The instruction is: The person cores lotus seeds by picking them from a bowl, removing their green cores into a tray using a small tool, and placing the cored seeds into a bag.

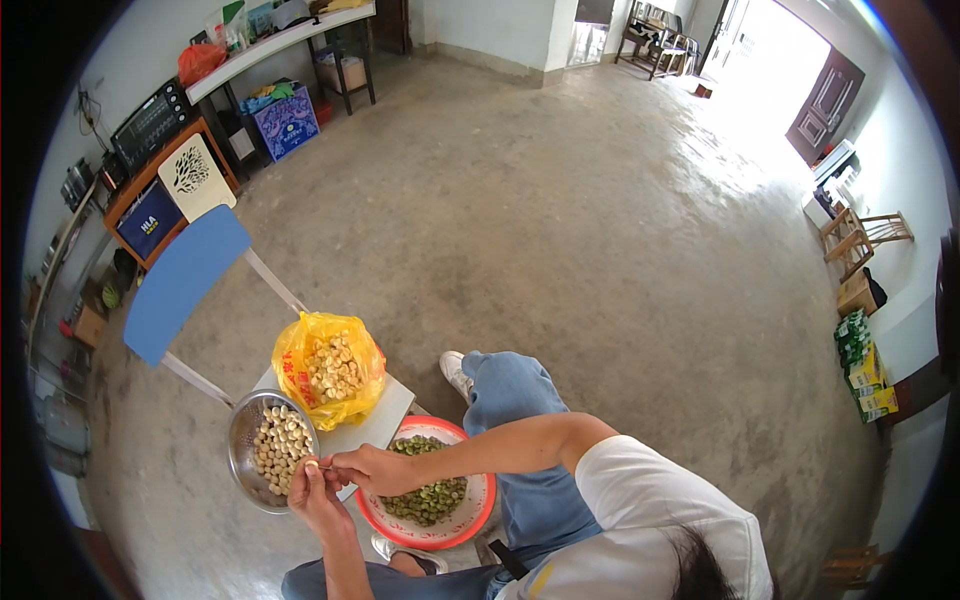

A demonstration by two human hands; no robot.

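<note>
My left hand [318, 502] is closed, pinching a pale lotus seed [312, 464] between thumb and fingertips. Against that seed, my right hand [375, 470] is closed on a thin pick [327, 468], of which only a short dark length shows. Just left of both hands, a metal colander [238, 440] holds many whole cream-coloured seeds [281, 440]. Below my right forearm stands a red-rimmed basin [484, 510] with green pieces [425, 505] in it, partly hidden by the arm. A yellow plastic bag [350, 411] lies open beyond the hands, with pale seeds or seed pieces [335, 368] inside.
The bag and colander rest on a chair's pale seat [392, 408]; its blue backrest [190, 280] rises at left. My knee [515, 390] is right of the basin. A long table [285, 45] and a cabinet [150, 195] line the left wall; a wooden chair [855, 240] stands at right.
</note>
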